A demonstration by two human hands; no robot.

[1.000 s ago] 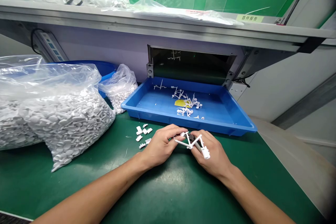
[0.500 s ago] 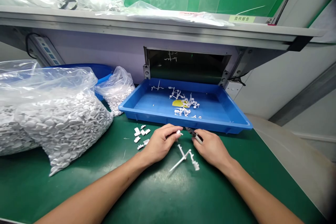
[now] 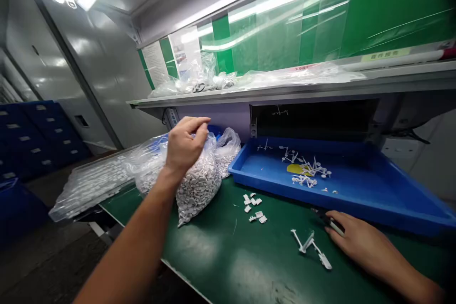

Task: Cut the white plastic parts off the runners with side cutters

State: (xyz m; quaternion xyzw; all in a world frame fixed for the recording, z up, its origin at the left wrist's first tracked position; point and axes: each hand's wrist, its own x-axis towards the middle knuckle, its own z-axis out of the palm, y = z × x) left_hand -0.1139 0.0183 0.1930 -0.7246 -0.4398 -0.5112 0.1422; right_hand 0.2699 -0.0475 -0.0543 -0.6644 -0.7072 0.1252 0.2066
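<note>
My left hand (image 3: 185, 145) is raised in front of the clear bag of small white plastic parts (image 3: 199, 183), thumb and index finger pressed together. Whatever is between those fingers, if anything, I cannot make out. Low over the table, my right hand (image 3: 359, 237) grips a pair of nippers (image 3: 331, 222), its jaws pointing left beside the tray. A branched white plastic sprue (image 3: 304, 247) lies on the green table just left of the nippers. Several small white cut parts (image 3: 253, 202) are scattered further left, between the bag and the tray.
A blue tray (image 3: 263, 189) holding more white sprues (image 3: 313, 168) stands below a dark opening (image 3: 320, 121) in the back panel. A smaller bag of white pieces (image 3: 228, 154) leans near its left corner. Trays of white parts (image 3: 96, 180) lie at far left; a shelf (image 3: 249, 94) overhangs the table.
The view has swung left. My left hand has left the spot beside the nippers and moved up and left to the bags. My right hand keeps the nippers near the tray.
</note>
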